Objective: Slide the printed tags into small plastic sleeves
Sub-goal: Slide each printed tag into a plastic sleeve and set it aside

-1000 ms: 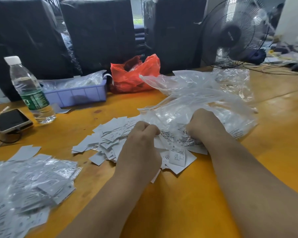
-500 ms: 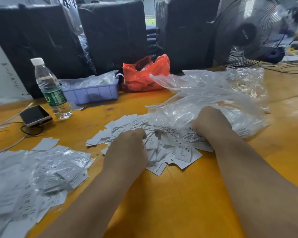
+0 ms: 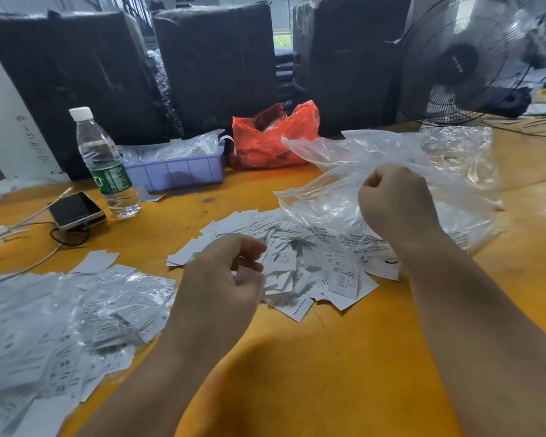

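My right hand (image 3: 391,200) pinches a clear crinkled plastic bag of sleeves (image 3: 344,197); my left hand (image 3: 224,279), fingers loosely curled, seems empty over the loose pile of white printed paper tags (image 3: 284,263). Fetching step, I reckon: next I need one sleeve and one tag.

- Left hand (image 3: 224,279): bare, no glove, ring or watch showing.
- Right hand (image 3: 394,200): likewise bare.
- Both forearms uncovered, no sleeves in sight.
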